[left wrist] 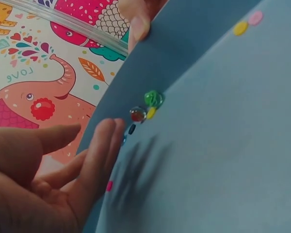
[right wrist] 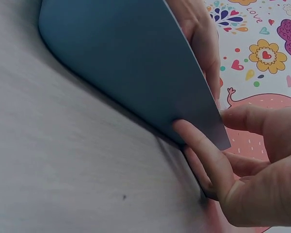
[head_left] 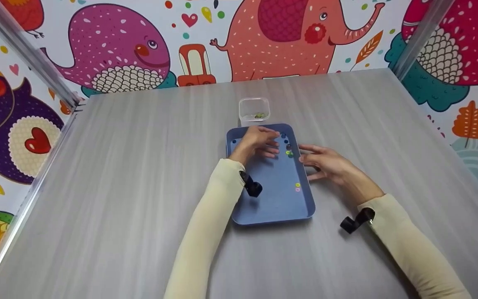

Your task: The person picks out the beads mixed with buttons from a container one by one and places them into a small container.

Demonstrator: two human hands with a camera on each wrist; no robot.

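A blue rectangular tray [head_left: 270, 203] lies on the table. My left hand [head_left: 259, 143] hovers over its far part, fingers extended and thumb apart, nothing visible between them. At the right long wall, my right hand [head_left: 329, 165] grips the rim, thumb over the edge and fingers against the outside. Along that wall in the left wrist view lie a green marble-like ball [left wrist: 153, 99], a clear ball with a reddish-brown core [left wrist: 138, 114] and a yellow bead [left wrist: 152, 113]. Another yellow bead [left wrist: 240, 28] and a pink bead [left wrist: 255, 18] lie nearer me. Dark beads [head_left: 284, 136] sit by the far right corner.
Behind the tray's far end stands a small clear plastic box [head_left: 254, 109] with a few small greenish-yellow pieces inside. The grey wood-grain table [head_left: 139, 187] meets cartoon-printed walls [head_left: 206, 37] at the back and sides.
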